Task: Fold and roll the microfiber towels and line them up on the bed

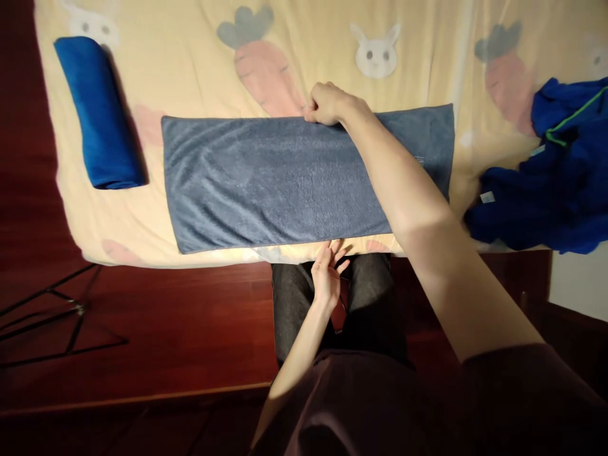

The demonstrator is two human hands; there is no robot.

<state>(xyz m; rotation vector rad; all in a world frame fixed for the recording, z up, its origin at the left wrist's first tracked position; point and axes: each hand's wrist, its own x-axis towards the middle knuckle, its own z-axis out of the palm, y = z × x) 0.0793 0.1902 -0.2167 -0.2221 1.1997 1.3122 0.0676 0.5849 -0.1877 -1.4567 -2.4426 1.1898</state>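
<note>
A grey-blue towel lies spread in a long rectangle, its left part creased with diagonal wrinkles. At the middle of its far edge, my right hand has its fingers curled closed on the fabric. My right forearm crosses over the towel and hides some of its right part. Just below the near edge, my left hand is held with fingers apart, palm partly up, its fingertips close to the towel's border. Whether those fingertips touch the towel, I cannot tell.
Under the towel is a yellow bedsheet with rabbit and carrot prints. A folded blue cloth lies at the left. Rumpled blue clothing with a green cord is at the right. A black tripod leg stands on the reddish floor.
</note>
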